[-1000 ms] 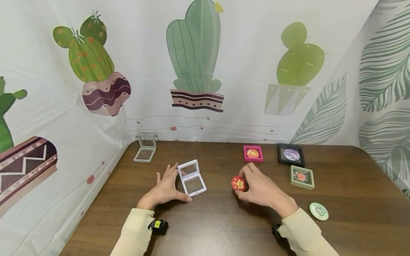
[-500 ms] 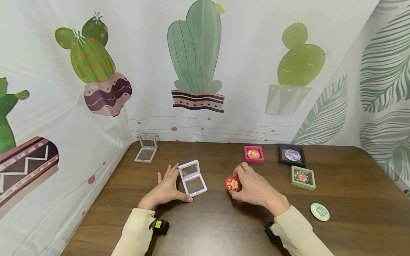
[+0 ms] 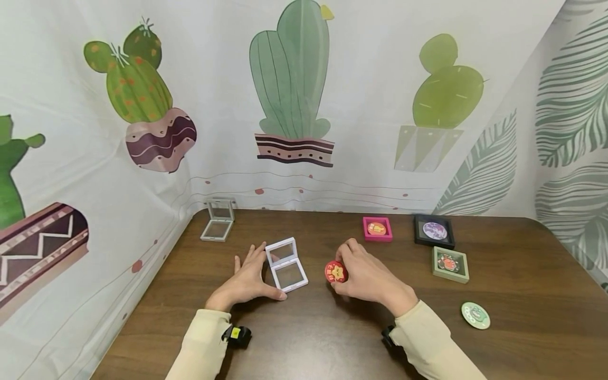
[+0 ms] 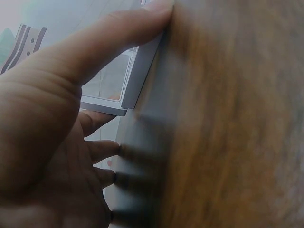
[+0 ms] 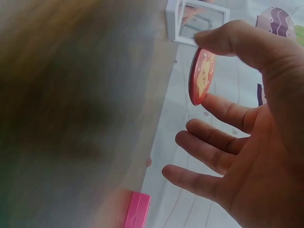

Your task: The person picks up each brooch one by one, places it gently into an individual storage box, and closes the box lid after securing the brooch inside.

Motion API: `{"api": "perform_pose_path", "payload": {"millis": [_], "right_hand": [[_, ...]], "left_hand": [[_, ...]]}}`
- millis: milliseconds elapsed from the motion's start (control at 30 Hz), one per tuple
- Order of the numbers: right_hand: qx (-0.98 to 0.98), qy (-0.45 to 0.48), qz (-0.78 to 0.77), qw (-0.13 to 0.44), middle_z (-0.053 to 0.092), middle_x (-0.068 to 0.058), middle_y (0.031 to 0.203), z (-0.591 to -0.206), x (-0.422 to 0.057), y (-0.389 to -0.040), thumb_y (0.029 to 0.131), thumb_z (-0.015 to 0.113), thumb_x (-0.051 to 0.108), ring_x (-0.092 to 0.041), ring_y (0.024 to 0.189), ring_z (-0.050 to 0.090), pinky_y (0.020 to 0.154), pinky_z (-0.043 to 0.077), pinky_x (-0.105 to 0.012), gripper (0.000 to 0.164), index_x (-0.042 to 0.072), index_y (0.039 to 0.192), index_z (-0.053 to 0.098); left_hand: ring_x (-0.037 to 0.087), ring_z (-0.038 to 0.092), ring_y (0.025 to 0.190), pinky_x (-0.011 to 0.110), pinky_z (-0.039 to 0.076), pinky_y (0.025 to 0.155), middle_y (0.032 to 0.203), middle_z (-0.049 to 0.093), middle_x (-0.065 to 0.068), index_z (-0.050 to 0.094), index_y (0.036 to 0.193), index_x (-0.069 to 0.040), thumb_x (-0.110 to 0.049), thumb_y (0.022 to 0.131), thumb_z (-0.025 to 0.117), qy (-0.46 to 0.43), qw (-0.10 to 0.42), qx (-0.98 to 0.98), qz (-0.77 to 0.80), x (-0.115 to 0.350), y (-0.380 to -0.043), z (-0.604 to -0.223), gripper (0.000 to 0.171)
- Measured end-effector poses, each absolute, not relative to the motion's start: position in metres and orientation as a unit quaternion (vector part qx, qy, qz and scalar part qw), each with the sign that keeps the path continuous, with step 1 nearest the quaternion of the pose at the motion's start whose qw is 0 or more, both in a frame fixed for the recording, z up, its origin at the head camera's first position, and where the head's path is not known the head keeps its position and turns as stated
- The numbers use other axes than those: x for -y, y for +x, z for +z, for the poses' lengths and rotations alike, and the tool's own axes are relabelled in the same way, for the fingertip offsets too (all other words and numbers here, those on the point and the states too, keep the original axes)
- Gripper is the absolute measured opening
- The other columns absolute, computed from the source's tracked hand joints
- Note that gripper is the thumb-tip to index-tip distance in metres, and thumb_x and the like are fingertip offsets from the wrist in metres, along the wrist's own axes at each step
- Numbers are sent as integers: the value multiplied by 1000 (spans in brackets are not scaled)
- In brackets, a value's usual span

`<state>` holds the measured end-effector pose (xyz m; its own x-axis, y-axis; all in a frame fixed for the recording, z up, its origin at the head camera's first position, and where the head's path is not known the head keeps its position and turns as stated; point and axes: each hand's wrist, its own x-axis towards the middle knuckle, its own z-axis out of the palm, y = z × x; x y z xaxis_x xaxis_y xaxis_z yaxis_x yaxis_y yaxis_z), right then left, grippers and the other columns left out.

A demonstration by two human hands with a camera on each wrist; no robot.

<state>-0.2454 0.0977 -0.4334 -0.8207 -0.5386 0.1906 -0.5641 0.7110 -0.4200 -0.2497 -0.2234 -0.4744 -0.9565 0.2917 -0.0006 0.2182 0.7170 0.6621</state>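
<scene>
My right hand (image 3: 368, 275) pinches a round red badge (image 3: 335, 272) with a yellow star by its edges, between thumb and index finger. In the right wrist view the badge (image 5: 202, 77) stands on edge, the other fingers spread apart from it. Left of it, a white display case (image 3: 285, 262) with clear panes stands opened on the table, its lid tilted up. My left hand (image 3: 243, 282) holds this case at its left side, thumb at the front corner and index finger behind the lid. In the left wrist view the thumb lies along the case's edge (image 4: 145, 71).
A grey opened case (image 3: 216, 238) stands at the back left. On the right are a pink case (image 3: 377, 237), a black case (image 3: 420, 240) and a green case (image 3: 450, 275), each with a badge inside. A loose green badge (image 3: 475, 315) lies on the wooden table (image 3: 304, 343).
My right hand has moved left with the red badge, closer to the white case. The left hand and the white case have stayed in place.
</scene>
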Motion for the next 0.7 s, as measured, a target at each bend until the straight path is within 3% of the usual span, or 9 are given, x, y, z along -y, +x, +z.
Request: {"api": "perform_pose_path", "payload": {"millis": [700], "right_hand": [[918, 313, 244, 14, 49, -6, 109, -425, -51, -256, 80, 87, 24, -19, 93, 51, 72, 52, -33, 45, 5, 109, 59]], "left_hand": [[51, 3, 159, 79, -12, 115, 171, 21, 29, 62, 127, -13, -45, 63, 101, 127, 63, -929, 340, 224, -249, -473, 81]]}}
